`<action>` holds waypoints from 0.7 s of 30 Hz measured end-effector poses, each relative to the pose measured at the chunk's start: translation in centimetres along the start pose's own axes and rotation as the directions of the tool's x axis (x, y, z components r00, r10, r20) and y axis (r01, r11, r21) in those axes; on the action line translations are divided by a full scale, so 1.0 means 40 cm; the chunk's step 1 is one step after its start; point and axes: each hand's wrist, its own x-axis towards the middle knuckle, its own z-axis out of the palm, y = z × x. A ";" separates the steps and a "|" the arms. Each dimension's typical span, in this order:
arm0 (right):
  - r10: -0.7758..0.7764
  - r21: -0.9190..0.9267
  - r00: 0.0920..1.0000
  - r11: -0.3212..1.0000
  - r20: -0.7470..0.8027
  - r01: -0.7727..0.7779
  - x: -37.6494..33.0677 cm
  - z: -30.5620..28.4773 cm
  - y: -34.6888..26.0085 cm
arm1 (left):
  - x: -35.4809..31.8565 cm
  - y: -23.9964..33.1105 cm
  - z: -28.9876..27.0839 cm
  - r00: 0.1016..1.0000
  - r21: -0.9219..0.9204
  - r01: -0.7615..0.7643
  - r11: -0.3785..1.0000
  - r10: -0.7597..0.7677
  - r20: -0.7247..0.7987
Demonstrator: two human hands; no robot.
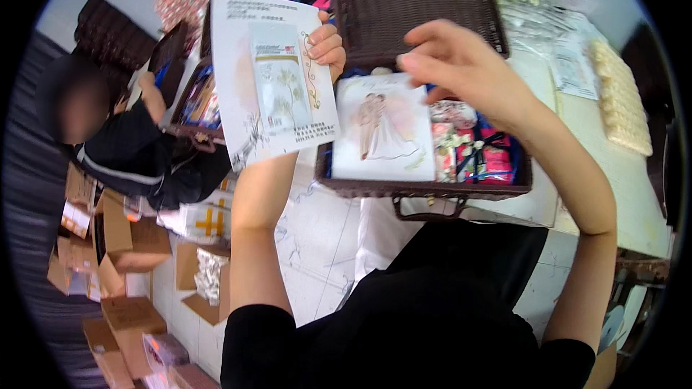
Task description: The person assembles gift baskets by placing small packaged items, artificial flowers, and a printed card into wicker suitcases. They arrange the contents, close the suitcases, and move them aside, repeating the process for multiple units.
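My left hand [326,46] holds up a white printed sheet [272,79] with a small flat packet against it, pinched at its right edge. My right hand [461,65] hovers with loose fingers over an open brown wicker case [425,187] and holds nothing. In the case lies a white card with a drawn couple [384,130], and to the card's right are red and pink packets [479,151]. The case's woven lid [418,7] stands open behind it. The right hand is just above the card's upper right corner.
Another person in a black top [137,151] works at the left beside a second open wicker case [198,104]. Cardboard boxes [126,245] stand on the tiled floor below. On the white table [613,187] at the right lies a cream knobbly mat [621,101].
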 end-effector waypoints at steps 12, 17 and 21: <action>0.047 0.311 0.749 0.925 -0.661 0.217 -0.156 -0.409 0.070 | 0.171 -0.001 -0.027 0.881 0.934 0.059 -0.353 0.458 0.117; 0.118 -0.062 0.561 0.955 -0.820 -0.290 -0.121 -0.755 0.192 | 0.080 0.057 -0.170 0.696 0.767 0.537 0.352 0.329 -0.638; -0.051 -0.370 0.471 0.696 -0.881 -0.616 -0.016 -0.798 0.270 | 0.090 0.067 -0.232 0.730 0.754 0.427 0.499 0.302 -0.613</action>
